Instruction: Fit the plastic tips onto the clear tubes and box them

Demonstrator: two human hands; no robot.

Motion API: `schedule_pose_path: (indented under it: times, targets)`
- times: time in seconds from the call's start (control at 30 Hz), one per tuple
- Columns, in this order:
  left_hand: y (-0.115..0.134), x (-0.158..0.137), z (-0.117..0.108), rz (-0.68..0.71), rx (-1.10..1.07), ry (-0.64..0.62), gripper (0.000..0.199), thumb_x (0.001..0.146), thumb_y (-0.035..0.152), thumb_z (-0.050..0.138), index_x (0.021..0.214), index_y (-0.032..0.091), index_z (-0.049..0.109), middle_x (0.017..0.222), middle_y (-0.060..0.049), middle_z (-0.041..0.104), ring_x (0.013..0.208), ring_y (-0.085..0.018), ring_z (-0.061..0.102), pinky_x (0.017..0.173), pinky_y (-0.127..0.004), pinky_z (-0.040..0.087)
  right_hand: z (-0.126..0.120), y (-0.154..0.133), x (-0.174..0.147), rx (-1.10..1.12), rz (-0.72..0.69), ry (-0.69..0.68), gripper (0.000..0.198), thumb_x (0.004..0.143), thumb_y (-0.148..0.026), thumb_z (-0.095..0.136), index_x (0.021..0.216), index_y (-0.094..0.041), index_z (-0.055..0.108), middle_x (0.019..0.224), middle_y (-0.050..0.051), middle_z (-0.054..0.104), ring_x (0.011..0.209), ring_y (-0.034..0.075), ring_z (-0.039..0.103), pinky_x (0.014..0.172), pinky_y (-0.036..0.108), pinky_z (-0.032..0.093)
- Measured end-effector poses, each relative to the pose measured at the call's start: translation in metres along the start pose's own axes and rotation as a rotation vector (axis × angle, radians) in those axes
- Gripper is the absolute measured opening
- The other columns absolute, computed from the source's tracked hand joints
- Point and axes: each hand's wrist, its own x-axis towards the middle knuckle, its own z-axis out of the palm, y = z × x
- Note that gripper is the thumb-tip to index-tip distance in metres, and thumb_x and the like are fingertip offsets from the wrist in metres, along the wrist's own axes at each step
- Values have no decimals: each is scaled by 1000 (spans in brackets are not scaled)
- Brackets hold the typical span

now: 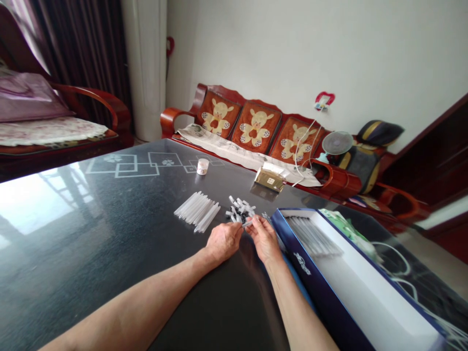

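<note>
My left hand and my right hand meet over the dark table. Between their fingertips is a slim whitish pen, both hands closed on it; my fingers cover much of it. Just beyond lies a loose heap of short white and black pen caps. To the left of it, a row of white pen barrels lies side by side. A long blue box with a white inside stands right of my right hand, holding a layer of clear pens at its far end.
A small white cup and a gold tissue box stand farther back on the glossy table. Right of the blue box are a green-and-white packet and white cables. A wooden sofa stands behind the table.
</note>
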Motion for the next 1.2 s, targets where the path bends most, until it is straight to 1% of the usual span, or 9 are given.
schedule_pose_path:
  times: [0.33, 0.43, 0.53, 0.67, 0.77, 0.9, 1.0, 1.1, 1.2]
  targets:
    - [2, -2, 2, -14, 129, -15, 27, 97, 31, 35, 93, 22, 60, 86, -3, 68, 73, -17, 65, 61, -24, 42, 2, 6, 0, -19, 63, 43, 34, 56, -32, 85, 78, -19, 64, 79, 2, 73, 65, 13, 66, 60, 25, 54]
    - [2, -2, 2, -20, 118, -10, 27, 97, 31, 35, 93, 22, 60, 88, -4, 68, 75, -17, 66, 63, -24, 44, 3, 5, 0, -129, -8, 39, 32, 62, -37, 80, 83, -19, 63, 82, 3, 72, 68, 16, 65, 63, 29, 54]
    - [3, -1, 1, -22, 90, 5, 27, 96, 32, 37, 95, 21, 61, 90, -4, 68, 79, -18, 66, 65, -25, 45, 6, -5, -4, -457, -297, 22, 32, 70, -31, 71, 99, -21, 65, 99, 6, 70, 87, 21, 64, 76, 35, 53]
    - [1, -2, 1, -24, 56, 45, 26, 95, 30, 39, 102, 21, 62, 93, -4, 69, 82, -18, 66, 69, -25, 46, 11, -23, -14, -1100, -704, -285, 36, 73, -10, 57, 104, -24, 67, 114, 6, 65, 110, 23, 56, 98, 39, 42]
    - [0, -2, 2, 7, 46, 45, 27, 95, 30, 39, 102, 21, 63, 92, -4, 69, 83, -17, 66, 71, -25, 47, 12, -36, -18, -1479, -775, -412, 30, 78, -7, 55, 99, -24, 68, 103, 5, 68, 105, 23, 57, 96, 40, 39]
    - [-1, -3, 4, 70, 50, 71, 30, 94, 35, 41, 110, 20, 62, 92, -6, 67, 85, -19, 65, 72, -26, 50, 3, -58, -19, -1670, -799, -469, 20, 82, -12, 58, 96, -24, 68, 103, 5, 67, 102, 21, 57, 92, 38, 40]
    - [-2, -3, 6, 83, 14, 228, 42, 93, 40, 44, 128, 19, 52, 110, -10, 63, 104, -23, 60, 85, -32, 51, -16, -86, -19, -1684, -835, -382, 19, 83, -13, 58, 94, -23, 69, 107, 7, 64, 100, 21, 57, 91, 35, 42]
    - [-4, -2, 7, 54, -37, 322, 45, 93, 40, 43, 133, 19, 46, 123, -12, 57, 114, -24, 54, 95, -35, 49, -52, -118, -16, -1704, -833, -191, 19, 83, -18, 56, 95, -23, 71, 94, 7, 64, 91, 20, 59, 86, 33, 45]
    - [-6, 0, 9, 65, -74, 315, 39, 94, 36, 40, 129, 21, 48, 120, -10, 59, 112, -22, 56, 95, -33, 49, -95, -140, -9, -1788, -682, 71, 21, 79, -21, 58, 95, -21, 72, 87, 7, 66, 82, 20, 63, 79, 31, 47]
